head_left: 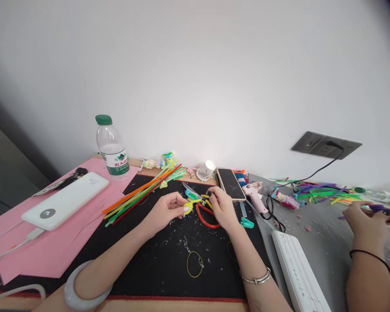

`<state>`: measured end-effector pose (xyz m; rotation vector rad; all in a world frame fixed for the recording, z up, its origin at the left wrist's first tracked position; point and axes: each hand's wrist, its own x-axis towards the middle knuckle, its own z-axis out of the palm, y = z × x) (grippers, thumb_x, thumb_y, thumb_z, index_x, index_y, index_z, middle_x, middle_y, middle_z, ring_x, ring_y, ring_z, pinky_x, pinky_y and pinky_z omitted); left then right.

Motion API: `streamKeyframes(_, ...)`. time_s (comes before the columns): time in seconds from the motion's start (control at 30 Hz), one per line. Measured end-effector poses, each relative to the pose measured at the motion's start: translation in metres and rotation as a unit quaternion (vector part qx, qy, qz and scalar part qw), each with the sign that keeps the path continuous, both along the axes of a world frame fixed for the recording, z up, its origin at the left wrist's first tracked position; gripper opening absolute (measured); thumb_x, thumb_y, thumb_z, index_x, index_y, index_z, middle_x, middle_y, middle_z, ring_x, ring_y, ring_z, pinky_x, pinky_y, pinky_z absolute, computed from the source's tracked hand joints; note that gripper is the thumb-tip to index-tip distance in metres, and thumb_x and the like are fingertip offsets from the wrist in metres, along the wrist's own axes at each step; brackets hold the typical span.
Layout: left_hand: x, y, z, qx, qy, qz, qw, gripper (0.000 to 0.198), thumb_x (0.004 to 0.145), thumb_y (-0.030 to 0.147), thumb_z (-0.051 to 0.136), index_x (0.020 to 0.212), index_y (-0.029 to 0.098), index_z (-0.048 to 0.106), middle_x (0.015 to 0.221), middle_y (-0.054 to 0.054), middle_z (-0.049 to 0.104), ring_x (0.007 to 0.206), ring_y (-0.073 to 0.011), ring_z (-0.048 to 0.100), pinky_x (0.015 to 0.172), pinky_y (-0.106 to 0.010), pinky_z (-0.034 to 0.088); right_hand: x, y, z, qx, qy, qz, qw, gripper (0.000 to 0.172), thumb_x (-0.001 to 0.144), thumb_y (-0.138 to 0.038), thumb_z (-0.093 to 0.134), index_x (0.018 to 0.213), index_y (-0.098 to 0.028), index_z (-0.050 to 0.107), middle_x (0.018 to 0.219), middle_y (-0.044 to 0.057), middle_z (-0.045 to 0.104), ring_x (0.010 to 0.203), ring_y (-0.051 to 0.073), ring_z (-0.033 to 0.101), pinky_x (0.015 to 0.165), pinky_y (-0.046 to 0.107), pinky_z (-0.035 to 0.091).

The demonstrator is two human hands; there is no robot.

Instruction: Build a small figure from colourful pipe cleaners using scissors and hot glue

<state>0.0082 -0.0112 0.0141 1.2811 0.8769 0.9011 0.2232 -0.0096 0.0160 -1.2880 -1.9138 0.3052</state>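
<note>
My left hand (169,209) pinches a yellow pipe cleaner (189,205), partly bent into a rounded shape, over the black mat (162,264). Close by on the right, my right hand (221,204) has its fingers closed on a yellow strand that looks like the same pipe cleaner. Beneath and between the hands lie scissors with red handles (208,223), their blades pointing toward the wall. A small blue piece (191,195) rests near the blades. To the left is a bundle of orange, green and red pipe cleaners (139,194).
A water bottle (113,151) and a white power bank (65,200) stand on pink paper (48,251). Rightward are a paper cup (206,170), a phone (230,184), a pink glue gun (255,198) and a white power strip (300,271). Another person's hand (367,223) holds something purple.
</note>
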Motion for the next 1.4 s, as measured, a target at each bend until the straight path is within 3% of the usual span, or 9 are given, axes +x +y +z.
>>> streamKeyframes(0.1,0.001,0.000,-0.001,-0.002,0.006,-0.006,1.000,0.026,0.068,0.034,0.075,0.076,0.016,0.058,0.072,0.000,0.063,0.063,-0.0119,0.056,0.063,-0.028,0.048,-0.011,-0.004,0.002,-0.025,-0.014,0.064,0.998,0.020,0.093,-0.021,0.037,0.093,-0.019,0.057,0.085,0.004,0.060,0.078,0.017,0.055,0.071,0.027,0.041)
streamKeyframes(0.27,0.001,0.000,-0.003,0.002,0.017,-0.016,1.000,0.024,0.068,0.033,0.075,0.075,0.016,0.059,0.069,0.000,0.062,0.061,-0.0118,0.056,0.063,-0.029,0.048,-0.012,-0.006,0.002,-0.059,-0.043,0.092,0.993,0.021,0.094,-0.020,0.035,0.090,-0.020,0.056,0.081,0.002,0.056,0.075,0.016,0.051,0.069,0.026,0.039)
streamKeyframes(0.67,-0.001,0.001,-0.002,-0.007,0.008,0.000,1.000,0.024,0.068,0.032,0.075,0.078,0.016,0.061,0.073,-0.001,0.063,0.066,-0.0127,0.057,0.064,-0.027,0.048,-0.016,-0.008,0.006,-0.071,-0.074,0.117,0.988,0.020,0.091,-0.015,0.038,0.072,-0.020,0.042,0.069,-0.003,0.044,0.064,0.013,0.040,0.059,0.024,0.030)
streamKeyframes(0.97,-0.001,0.001,0.000,-0.023,-0.010,0.009,1.000,0.025,0.069,0.032,0.075,0.079,0.016,0.059,0.073,-0.001,0.063,0.065,-0.0124,0.056,0.062,-0.026,0.046,-0.020,-0.010,0.004,-0.084,-0.056,0.126,0.987,0.020,0.087,-0.010,0.040,0.070,-0.021,0.038,0.068,-0.003,0.045,0.063,0.013,0.039,0.058,0.024,0.029)
streamKeyframes(1.4,-0.001,0.001,-0.002,-0.021,-0.007,0.034,0.999,0.026,0.069,0.034,0.075,0.081,0.015,0.061,0.075,-0.002,0.064,0.066,-0.0130,0.058,0.063,-0.027,0.047,-0.025,-0.012,0.004,-0.098,-0.071,0.129,0.984,0.022,0.092,-0.016,0.037,0.071,-0.022,0.034,0.069,-0.002,0.045,0.063,0.014,0.042,0.058,0.025,0.030)
